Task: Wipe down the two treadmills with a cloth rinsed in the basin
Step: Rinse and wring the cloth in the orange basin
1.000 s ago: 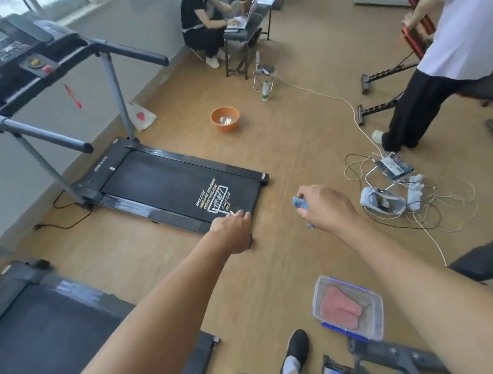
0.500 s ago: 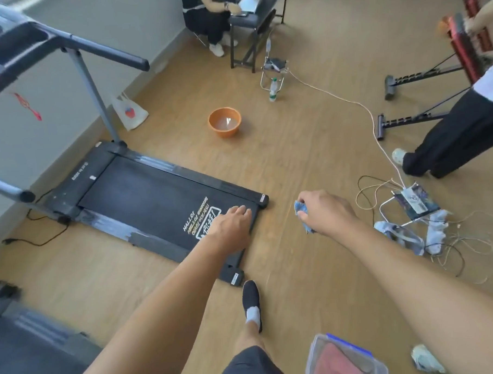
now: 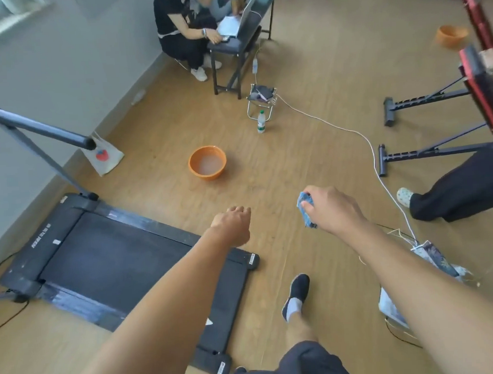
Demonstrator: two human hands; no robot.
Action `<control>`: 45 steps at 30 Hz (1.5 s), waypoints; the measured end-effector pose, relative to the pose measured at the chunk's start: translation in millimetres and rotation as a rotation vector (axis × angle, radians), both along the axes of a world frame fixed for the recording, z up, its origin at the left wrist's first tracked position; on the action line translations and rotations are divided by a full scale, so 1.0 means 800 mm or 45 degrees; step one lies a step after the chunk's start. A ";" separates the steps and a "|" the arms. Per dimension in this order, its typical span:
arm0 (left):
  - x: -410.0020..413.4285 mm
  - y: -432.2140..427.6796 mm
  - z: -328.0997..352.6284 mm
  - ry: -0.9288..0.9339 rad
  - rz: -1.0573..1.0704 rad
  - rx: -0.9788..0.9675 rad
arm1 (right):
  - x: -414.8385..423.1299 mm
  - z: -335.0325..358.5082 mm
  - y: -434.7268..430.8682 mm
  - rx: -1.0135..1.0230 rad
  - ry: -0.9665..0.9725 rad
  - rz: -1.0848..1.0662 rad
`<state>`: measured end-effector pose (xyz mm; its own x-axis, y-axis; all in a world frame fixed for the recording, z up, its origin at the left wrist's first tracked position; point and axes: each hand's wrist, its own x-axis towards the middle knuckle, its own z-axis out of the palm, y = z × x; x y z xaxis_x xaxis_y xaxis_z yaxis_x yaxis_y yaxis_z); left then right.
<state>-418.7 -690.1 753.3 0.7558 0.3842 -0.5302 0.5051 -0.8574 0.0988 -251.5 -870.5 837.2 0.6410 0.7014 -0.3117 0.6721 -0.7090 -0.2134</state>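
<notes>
Head view, cloth (image 3: pixel 305 209) beyond treadmill (image 3: pixel 101 261) edge, basin (image 3: pixel 207 162) ahead

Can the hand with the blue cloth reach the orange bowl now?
Probably not yet: the right hand gripping the blue cloth is short of the round orange basin; only bare floor between.

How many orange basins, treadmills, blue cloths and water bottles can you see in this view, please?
Orange basins: 2, the near basin and the far basin
Treadmills: 1, the treadmill
Blue cloths: 1, the blue cloth held in the right hand
Water bottles: 1, the water bottle
Total: 5
</notes>
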 end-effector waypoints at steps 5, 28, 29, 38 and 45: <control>0.121 0.094 -0.011 0.079 0.157 -0.062 | 0.161 -0.022 0.136 0.004 0.088 0.089; 0.319 0.672 -0.129 -0.034 1.268 -0.486 | 0.395 -0.179 0.916 -0.188 0.506 0.689; 0.335 0.694 -0.145 -0.097 1.328 -0.511 | 0.402 -0.200 0.948 -0.194 0.560 0.686; 0.429 0.846 -0.609 -0.290 2.161 -0.787 | 0.419 -0.705 1.208 -0.509 0.746 0.703; 0.480 0.893 -0.909 -0.688 2.640 -0.753 | 0.388 -1.025 1.231 -0.535 0.842 0.940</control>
